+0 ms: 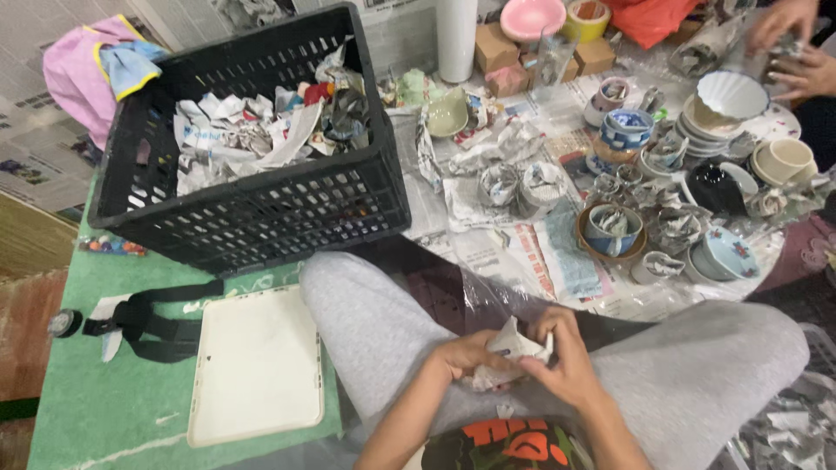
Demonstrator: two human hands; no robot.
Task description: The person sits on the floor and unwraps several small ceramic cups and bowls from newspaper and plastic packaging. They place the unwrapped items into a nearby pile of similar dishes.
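Both hands meet at six o'clock over the lap: the left hand [466, 355] and right hand [568, 364] are clamped together on a crumpled newspaper bundle [512, 348]. A black plastic crate [261, 213] of paper scraps sits at ten o'clock, newspaper-wrapped ceramic bowls [614, 228] at two o'clock

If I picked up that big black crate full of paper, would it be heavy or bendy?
The black crate would probably stay stiff, since its walls are thick plastic grid. It may be heavier than it looks: the crumpled newspaper inside seems to wrap things. The holes in its sides should give fingers a good grip, so it likely won't slip.
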